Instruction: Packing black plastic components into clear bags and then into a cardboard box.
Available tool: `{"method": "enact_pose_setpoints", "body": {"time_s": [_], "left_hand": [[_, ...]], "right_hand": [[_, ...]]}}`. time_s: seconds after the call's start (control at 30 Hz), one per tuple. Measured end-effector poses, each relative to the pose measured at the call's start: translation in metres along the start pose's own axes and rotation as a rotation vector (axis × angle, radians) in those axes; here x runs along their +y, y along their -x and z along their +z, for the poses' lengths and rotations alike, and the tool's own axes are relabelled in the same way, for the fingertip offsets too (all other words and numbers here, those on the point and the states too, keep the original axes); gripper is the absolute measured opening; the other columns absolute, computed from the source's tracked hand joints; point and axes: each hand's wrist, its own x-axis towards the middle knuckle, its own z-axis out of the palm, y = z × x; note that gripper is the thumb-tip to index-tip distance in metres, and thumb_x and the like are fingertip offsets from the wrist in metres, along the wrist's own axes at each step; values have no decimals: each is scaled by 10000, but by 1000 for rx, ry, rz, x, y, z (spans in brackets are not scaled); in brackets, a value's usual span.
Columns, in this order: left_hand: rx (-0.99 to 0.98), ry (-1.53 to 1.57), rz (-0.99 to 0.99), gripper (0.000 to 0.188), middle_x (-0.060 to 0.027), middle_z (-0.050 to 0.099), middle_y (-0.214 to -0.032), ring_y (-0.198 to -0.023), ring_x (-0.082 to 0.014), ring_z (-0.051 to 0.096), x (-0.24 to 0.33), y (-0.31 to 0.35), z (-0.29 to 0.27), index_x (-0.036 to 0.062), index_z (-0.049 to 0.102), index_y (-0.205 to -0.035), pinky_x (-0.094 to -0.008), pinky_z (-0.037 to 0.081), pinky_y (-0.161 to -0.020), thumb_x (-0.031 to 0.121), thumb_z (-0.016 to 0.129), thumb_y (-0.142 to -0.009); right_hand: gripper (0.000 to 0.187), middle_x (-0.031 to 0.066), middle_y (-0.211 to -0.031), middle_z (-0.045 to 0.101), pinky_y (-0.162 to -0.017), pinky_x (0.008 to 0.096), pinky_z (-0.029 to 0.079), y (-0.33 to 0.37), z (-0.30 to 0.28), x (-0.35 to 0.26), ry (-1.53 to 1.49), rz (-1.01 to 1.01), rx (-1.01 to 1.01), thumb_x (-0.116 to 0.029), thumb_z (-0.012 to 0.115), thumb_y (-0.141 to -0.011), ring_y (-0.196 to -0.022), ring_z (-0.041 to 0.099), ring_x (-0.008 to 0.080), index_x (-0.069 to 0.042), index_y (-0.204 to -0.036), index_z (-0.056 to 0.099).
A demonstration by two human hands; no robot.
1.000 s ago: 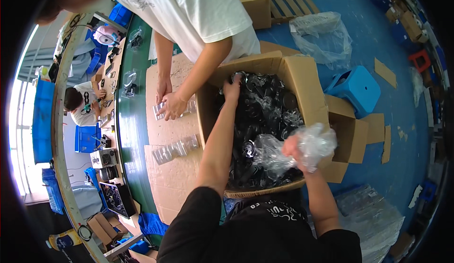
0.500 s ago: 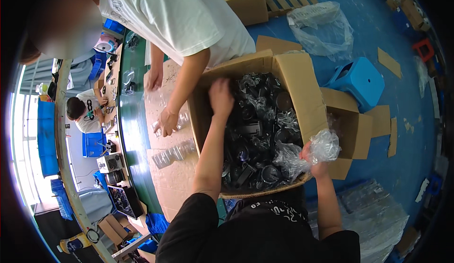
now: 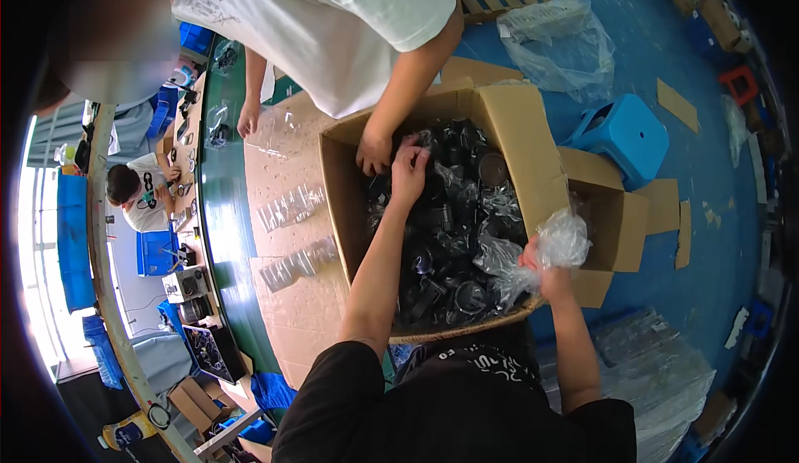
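An open cardboard box (image 3: 526,163) stands in front of me, filled with black parts (image 3: 441,213) in clear wrap. Inside it, toward the far left, my left hand (image 3: 408,173) has its fingers bent around a plastic-wrapped black part (image 3: 428,140); its exact kind is unclear. At the box's right rim my right hand (image 3: 545,276) is closed on a clear plastic bag (image 3: 564,240), which bunches out above and below the fist. A co-worker's hand (image 3: 374,151) reaches into the box just left of my left hand, with part of its fingers hidden.
Two clear ridged plastic pieces (image 3: 291,208) lie on a cardboard sheet (image 3: 291,309) left of the box. The co-worker in a white shirt (image 3: 333,30) leans in from the far side. A blue stool (image 3: 634,142) and an open carton (image 3: 630,230) stand at the right.
My left hand has moved slightly right and its fingers have closed on a wrapped part. The co-worker's hand has gone from the cardboard sheet into the box, leaving a clear plastic piece there.
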Motion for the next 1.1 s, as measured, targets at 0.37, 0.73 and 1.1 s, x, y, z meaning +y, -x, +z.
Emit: {"method": "enact_pose_setpoints", "body": {"time_s": [0.37, 0.73, 1.1], "left_hand": [[150, 770, -340, 72, -92, 625, -939, -823, -159, 583, 105, 9, -58, -11, 523, -904, -232, 442, -754, 58, 511, -887], [-10, 784, -504, 197, -73, 623, -963, -783, -156, 534, 82, 19, -117, -29, 596, -951, -237, 420, -766, 133, 491, -913], [-288, 160, -335, 299, -82, 638, -841, -713, -174, 537, 65, 21, -113, -30, 614, -1003, -275, 445, -683, 218, 480, -902]], "right_hand": [[383, 58, -1212, 559, -971, 249, 319, -150, 100, -5, 112, 118, -374, -97, 573, -824, -1089, 489, 136, -19, -1199, 553], [230, 82, -951, 638, -739, 315, 451, -115, 164, 9, 954, -323, -411, -112, 631, -757, -819, 577, 195, -7, -961, 620], [415, 82, -922, 654, -675, 337, 476, -22, 156, 11, 501, -501, -530, -95, 723, -651, -731, 617, 234, -31, -1044, 602]]}}
